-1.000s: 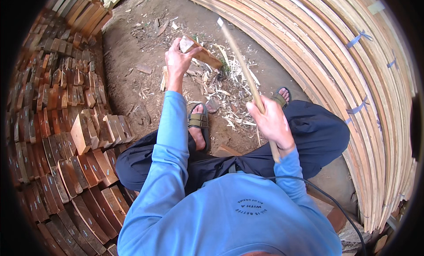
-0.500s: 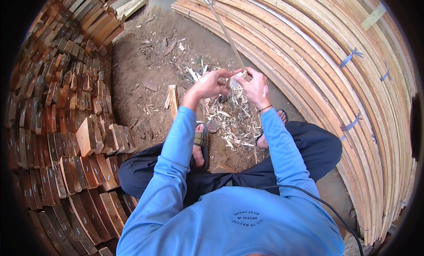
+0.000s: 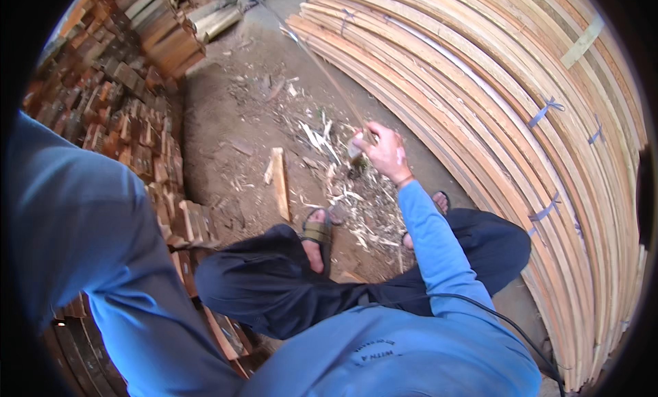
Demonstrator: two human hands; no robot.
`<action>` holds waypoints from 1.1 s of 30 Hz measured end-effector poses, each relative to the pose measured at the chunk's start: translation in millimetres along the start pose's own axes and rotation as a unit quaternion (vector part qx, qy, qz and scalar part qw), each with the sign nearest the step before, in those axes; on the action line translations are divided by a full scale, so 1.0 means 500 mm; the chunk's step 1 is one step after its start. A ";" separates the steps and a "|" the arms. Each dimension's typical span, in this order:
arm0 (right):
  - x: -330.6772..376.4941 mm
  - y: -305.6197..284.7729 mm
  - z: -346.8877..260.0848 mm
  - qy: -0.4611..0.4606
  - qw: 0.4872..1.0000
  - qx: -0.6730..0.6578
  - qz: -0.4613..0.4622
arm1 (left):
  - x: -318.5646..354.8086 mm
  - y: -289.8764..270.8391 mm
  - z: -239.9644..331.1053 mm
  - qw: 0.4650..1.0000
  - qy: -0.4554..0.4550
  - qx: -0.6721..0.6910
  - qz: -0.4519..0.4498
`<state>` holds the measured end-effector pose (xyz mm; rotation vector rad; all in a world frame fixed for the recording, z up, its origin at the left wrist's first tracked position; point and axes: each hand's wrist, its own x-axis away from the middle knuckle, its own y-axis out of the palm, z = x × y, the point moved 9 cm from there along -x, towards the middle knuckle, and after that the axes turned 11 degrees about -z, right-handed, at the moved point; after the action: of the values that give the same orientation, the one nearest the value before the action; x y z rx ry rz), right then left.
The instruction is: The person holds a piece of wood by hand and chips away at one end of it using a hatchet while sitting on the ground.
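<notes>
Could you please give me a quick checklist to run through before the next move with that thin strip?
1. Right hand grips the thin strip: ok.
2. Left hand in view: not ok, only its blue sleeve shows.
3. Strip free along its length, running up and away over the dirt floor: ok.
4. Feet in sandals clear of the hand: ok.
5. Short wood block lies apart, untouched: ok.
6. Strip's far end: cannot tell.

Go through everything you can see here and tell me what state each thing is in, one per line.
Right hand: closed around the near end of a thin strip.
Thin strip: held, slanting up and away from the hand.
Left hand: out of view; only its blue sleeve shows.
Short wood piece: lying loose on the dirt.
Wood shavings: scattered by the sandalled feet.
Long slats: bundled, tied with blue bands.
Wood blocks: stacked.
</notes>
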<state>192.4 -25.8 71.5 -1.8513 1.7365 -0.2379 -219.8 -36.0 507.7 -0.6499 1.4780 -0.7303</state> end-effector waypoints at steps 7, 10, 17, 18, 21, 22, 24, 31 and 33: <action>-0.001 0.043 -0.017 0.014 0.997 -0.025 -0.075 | 0.014 0.026 -0.085 0.997 -0.039 0.009 -0.061; -0.002 0.020 0.018 0.050 0.996 -0.025 -0.065 | 0.019 0.029 -0.077 0.997 -0.042 0.031 -0.058; -0.013 0.016 0.033 0.059 0.997 -0.026 -0.035 | 0.035 -0.007 -0.096 0.997 -0.055 0.019 -0.052; -0.017 -0.002 0.051 0.054 0.998 -0.029 -0.023 | 0.032 0.011 -0.091 0.997 -0.049 0.030 -0.047; -0.005 -0.001 0.041 0.054 0.999 -0.007 -0.005 | 0.046 -0.001 -0.085 0.998 -0.041 0.032 -0.024; -0.007 0.007 0.033 0.055 0.998 0.037 -0.008 | 0.056 -0.009 -0.082 0.999 -0.035 0.024 -0.017; 0.003 0.001 0.017 0.019 0.996 0.078 0.028 | 0.073 -0.042 -0.024 0.998 0.010 0.045 0.052; -0.004 0.009 0.028 0.110 0.993 0.044 -0.012 | 0.141 0.244 0.261 0.903 0.091 0.392 -0.151; -0.031 0.039 0.005 0.100 0.994 0.031 -0.014 | 0.274 0.488 0.287 0.867 -0.021 0.289 -0.404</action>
<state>175.0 -9.7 63.5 -1.8599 1.8140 -0.4972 -72.6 5.5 233.0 -0.7957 0.8157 -1.7136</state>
